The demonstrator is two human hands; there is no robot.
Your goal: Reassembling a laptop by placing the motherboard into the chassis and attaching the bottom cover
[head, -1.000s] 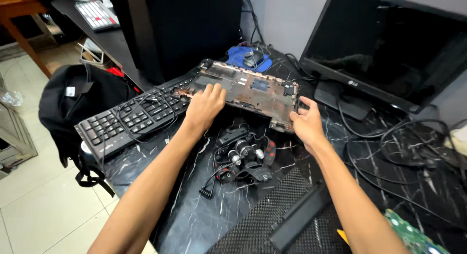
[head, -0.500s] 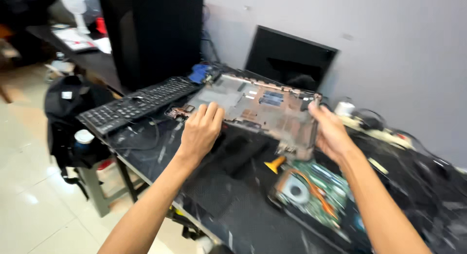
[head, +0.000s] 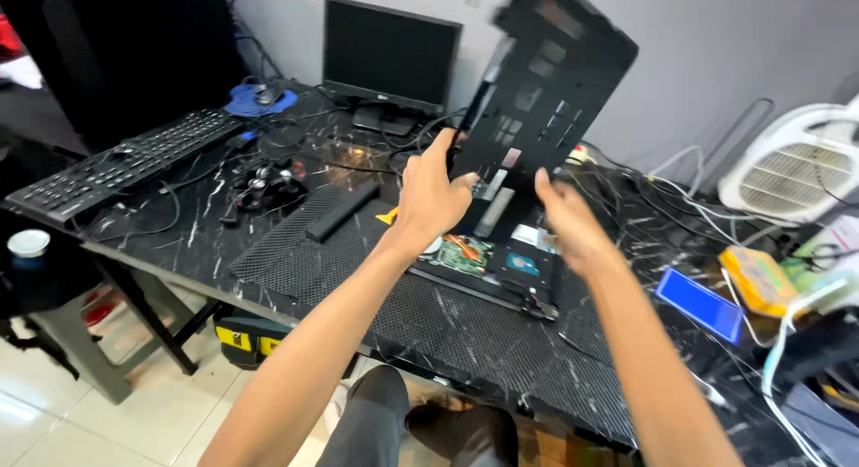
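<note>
Laptop base cover lifted and tilted above the open laptop body on the counter.

Our left hand (head: 432, 191) has its fingers closed on the left edge of the black laptop base cover (head: 541, 82), which stands steeply in the air, its top corner blurred near the wall. Our right hand (head: 565, 218) sits just under the cover's lower edge, fingers loosely curled; we cannot tell whether they touch it. Below lies the open laptop body (head: 501, 266) with its circuit board exposed, on a black mesh mat (head: 295, 243). The counter (head: 192, 221) has open room left of the mat; the monitor (head: 390, 51) stands behind, a keyboard (head: 125, 163) far left, a blue phone (head: 700, 304) near the right edge.
</note>
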